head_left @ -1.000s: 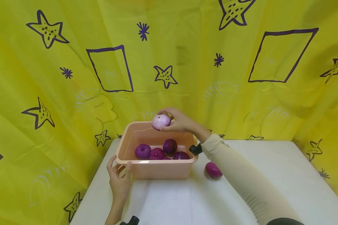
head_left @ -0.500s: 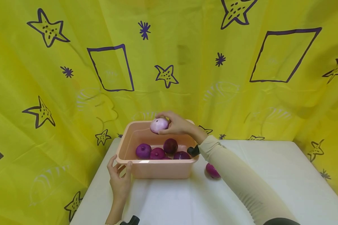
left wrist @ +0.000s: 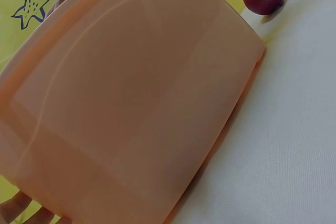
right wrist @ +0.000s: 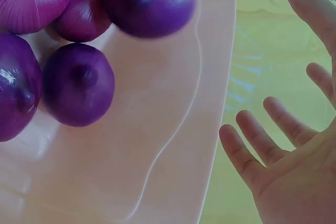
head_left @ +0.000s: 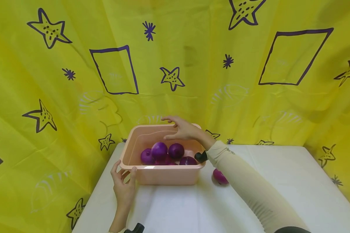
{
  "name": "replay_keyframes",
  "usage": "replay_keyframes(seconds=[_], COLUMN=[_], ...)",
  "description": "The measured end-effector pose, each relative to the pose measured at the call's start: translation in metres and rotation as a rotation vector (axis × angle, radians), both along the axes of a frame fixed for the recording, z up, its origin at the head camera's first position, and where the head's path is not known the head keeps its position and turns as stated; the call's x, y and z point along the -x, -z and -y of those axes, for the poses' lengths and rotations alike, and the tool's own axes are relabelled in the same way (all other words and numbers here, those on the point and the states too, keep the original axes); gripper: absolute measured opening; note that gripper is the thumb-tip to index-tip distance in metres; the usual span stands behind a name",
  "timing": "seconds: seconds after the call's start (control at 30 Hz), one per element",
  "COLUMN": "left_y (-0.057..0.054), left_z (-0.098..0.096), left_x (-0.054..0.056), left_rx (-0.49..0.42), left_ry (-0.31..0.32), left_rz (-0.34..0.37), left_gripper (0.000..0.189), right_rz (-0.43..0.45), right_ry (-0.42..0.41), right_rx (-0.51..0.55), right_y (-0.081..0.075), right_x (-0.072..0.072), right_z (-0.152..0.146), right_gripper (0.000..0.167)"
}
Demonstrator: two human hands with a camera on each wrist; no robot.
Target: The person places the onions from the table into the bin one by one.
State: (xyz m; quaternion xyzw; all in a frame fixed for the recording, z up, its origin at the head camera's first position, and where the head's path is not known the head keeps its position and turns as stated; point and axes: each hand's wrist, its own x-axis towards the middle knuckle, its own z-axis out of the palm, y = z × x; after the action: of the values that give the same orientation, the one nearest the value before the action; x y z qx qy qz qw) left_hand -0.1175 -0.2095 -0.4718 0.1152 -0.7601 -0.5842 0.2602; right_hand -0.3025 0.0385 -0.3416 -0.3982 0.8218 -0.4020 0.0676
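A peach plastic basin (head_left: 166,176) stands on the white table, with several purple onions (head_left: 176,151) inside. My left hand (head_left: 124,187) grips the basin's near left corner, thumb on the front and fingers at the side; some of its fingers (left wrist: 39,216) show in the left wrist view. My right hand (head_left: 183,129) hovers over the basin's back rim, fingers spread and holding nothing. Below it, one onion (head_left: 159,151) sits higher than the others, slightly blurred in the right wrist view; whether it has settled I cannot tell.
Right of the basin, a loose red-purple onion (head_left: 220,177) lies on the white table (head_left: 175,210), partly behind my right forearm. A yellow curtain (head_left: 192,106) with drawn stars hangs close behind the basin.
My right hand has let go of the onion it held, and that onion has dropped into the basin. The hand came slightly down and left before this. The left hand stays put.
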Motion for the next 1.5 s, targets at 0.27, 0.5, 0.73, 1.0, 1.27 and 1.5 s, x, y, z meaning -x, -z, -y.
replay_keyframes(seconds=[0.27, 0.5, 0.73, 1.0, 1.27, 1.5], left_y=[-0.002, -0.003, -0.001, -0.001, -0.002, 0.000], left_z=[0.000, 0.000, 0.001, 0.000, 0.001, 0.000], left_x=[-0.002, -0.002, -0.001, -0.001, -0.002, 0.000], left_rx=[-0.009, -0.012, -0.017, -0.020, -0.019, -0.051], left_ry=[0.003, 0.000, -0.004, -0.005, -0.009, -0.001], left_rz=[-0.015, -0.013, -0.011, -0.020, -0.016, -0.024], left_gripper=[0.071, 0.071, 0.071, 0.071, 0.071, 0.071], right_rz=[0.025, 0.034, -0.050, -0.195, -0.244, -0.231], right_ry=[0.027, 0.068, 0.099, 0.242, 0.346, 0.402], right_rx=[0.002, 0.020, 0.078, 0.219, 0.220, 0.163], right_y=[-0.002, -0.008, -0.012, -0.012, -0.001, 0.030], right_x=[-0.002, -0.007, -0.012, -0.025, -0.033, -0.039], right_z=[-0.003, -0.013, -0.031, -0.063, -0.105, -0.139], right_gripper=[0.074, 0.072, 0.067, 0.047, 0.044, 0.041])
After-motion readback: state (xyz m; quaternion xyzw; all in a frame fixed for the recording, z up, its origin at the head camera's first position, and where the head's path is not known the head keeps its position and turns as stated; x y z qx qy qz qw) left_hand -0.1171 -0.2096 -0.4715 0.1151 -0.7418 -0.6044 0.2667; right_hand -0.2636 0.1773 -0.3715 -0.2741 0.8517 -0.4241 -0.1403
